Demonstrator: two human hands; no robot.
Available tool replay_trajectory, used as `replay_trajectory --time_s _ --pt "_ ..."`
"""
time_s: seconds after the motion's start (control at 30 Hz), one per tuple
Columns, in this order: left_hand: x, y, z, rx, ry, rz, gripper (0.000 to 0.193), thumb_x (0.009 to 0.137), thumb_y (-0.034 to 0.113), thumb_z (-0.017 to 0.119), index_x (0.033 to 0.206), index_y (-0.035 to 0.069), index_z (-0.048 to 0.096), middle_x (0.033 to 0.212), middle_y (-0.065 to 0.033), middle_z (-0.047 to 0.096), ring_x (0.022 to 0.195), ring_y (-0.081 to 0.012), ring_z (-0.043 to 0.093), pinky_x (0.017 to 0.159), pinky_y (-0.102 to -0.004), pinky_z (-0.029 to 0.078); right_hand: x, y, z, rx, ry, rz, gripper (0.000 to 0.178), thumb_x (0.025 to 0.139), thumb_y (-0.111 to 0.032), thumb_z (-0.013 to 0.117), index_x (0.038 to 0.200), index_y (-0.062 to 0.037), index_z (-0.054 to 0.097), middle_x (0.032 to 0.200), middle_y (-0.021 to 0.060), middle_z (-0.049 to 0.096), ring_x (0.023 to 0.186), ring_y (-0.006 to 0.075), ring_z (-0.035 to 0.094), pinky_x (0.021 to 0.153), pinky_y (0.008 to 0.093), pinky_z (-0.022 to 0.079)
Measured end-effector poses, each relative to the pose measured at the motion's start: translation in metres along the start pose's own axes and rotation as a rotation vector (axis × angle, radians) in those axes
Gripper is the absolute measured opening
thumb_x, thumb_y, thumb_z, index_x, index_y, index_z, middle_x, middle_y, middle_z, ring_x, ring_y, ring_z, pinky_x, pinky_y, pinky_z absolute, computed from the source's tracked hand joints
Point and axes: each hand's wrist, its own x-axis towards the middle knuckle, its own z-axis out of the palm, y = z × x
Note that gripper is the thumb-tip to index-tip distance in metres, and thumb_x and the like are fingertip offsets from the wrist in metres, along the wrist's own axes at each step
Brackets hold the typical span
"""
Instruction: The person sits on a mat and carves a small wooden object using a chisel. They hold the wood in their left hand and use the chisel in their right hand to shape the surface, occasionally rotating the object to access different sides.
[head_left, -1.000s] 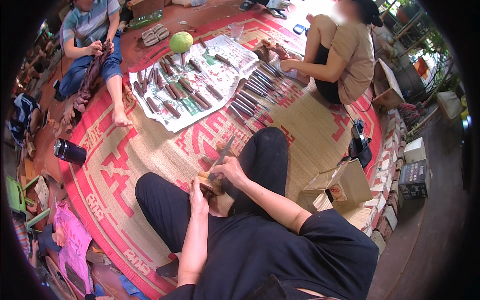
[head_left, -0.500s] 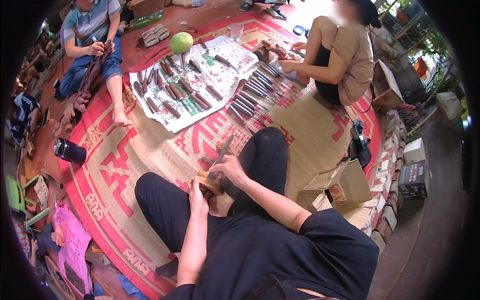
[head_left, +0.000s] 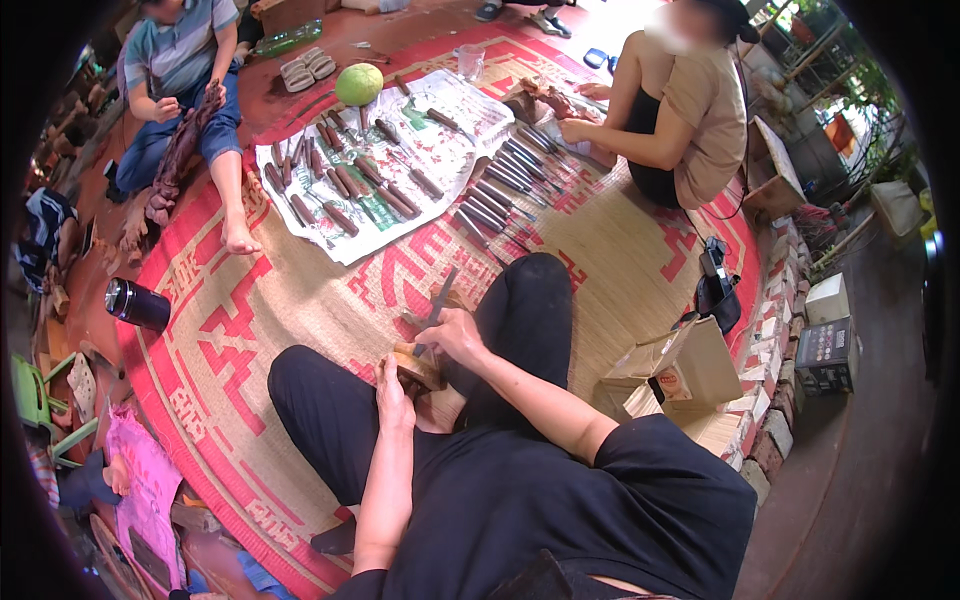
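Observation:
My left hand point(head_left: 396, 398) is closed around the near side of a light-brown carved wooden piece point(head_left: 422, 369), low between my crossed legs. Across its top lies a long, flat grey file point(head_left: 440, 296), gripped in my right hand point(head_left: 455, 333). The file's far end sticks out past my fingers, and its near end meets the wood. My palm and fingers hide part of both. Just beyond the file is another brown wooden shape point(head_left: 462, 300), partly covered by my knee and hand.
Several wood-handled carving tools lie on a white printed sheet point(head_left: 440, 105), with a green round fruit point(head_left: 359, 85) at its far edge. A person point(head_left: 690, 125) sits far right, another point(head_left: 180, 60) far left with a dark carving. A black tumbler point(head_left: 138, 304) and cardboard box point(head_left: 680, 375) flank me.
The file has shifted slightly left and stands a little steeper, my right hand moving with it. At far left, the other person's one hand has come away from the dark carving.

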Motion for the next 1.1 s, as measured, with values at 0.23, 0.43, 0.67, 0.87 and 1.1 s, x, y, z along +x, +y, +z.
replay_trajectory --time_s 0.23,0.43,0.67,0.87,1.1 --pt "0.002 -0.001 -0.002 -0.036 -0.023 -0.032 0.054 0.090 0.046 0.052 0.131 0.016 0.036 0.132 -0.0121 0.038 0.121 -0.0287 0.038 0.096 -0.0488 0.035 -0.008 -0.013 0.009 -0.021 -0.049 0.000 0.019 0.069 -0.013 0.072 0.073 0.0030 0.062 0.064 0.0076 0.064 0.053 0.0136 0.060 0.051 0.0262 0.047" --pt "0.004 -0.003 -0.003 -0.026 0.031 -0.012 0.051 0.092 0.045 0.050 0.131 0.015 0.038 0.127 -0.0110 0.044 0.115 -0.0272 0.047 0.094 -0.0463 0.040 0.004 -0.004 0.004 -0.117 0.008 -0.040 0.020 0.068 -0.014 0.072 0.073 0.0029 0.064 0.065 0.0087 0.065 0.052 0.0132 0.058 0.049 0.0267 0.046" --pt "0.008 -0.005 -0.006 -0.043 -0.013 -0.045 0.055 0.091 0.048 0.049 0.134 0.017 0.034 0.135 -0.0109 0.035 0.123 -0.0286 0.036 0.097 -0.0485 0.034 -0.005 -0.008 0.011 -0.095 -0.053 -0.017 0.021 0.065 -0.017 0.074 0.066 -0.0002 0.062 0.060 0.0061 0.062 0.049 0.0132 0.059 0.047 0.0272 0.045" --pt "0.003 -0.003 -0.003 -0.025 -0.007 -0.023 0.056 0.090 0.048 0.050 0.133 0.016 0.035 0.136 -0.0110 0.035 0.123 -0.0284 0.036 0.097 -0.0491 0.033 0.012 0.004 0.000 -0.038 0.010 0.018 0.019 0.065 -0.016 0.075 0.069 -0.0009 0.063 0.058 0.0047 0.060 0.050 0.0124 0.058 0.049 0.0258 0.046" --pt "0.003 -0.001 0.000 -0.015 0.040 -0.017 0.056 0.090 0.046 0.054 0.133 0.016 0.036 0.130 -0.0106 0.041 0.118 -0.0275 0.043 0.094 -0.0476 0.037 0.004 -0.001 -0.002 -0.041 -0.032 -0.007 0.019 0.069 -0.013 0.073 0.075 0.0015 0.062 0.065 0.0081 0.064 0.055 0.0124 0.060 0.052 0.0250 0.047"
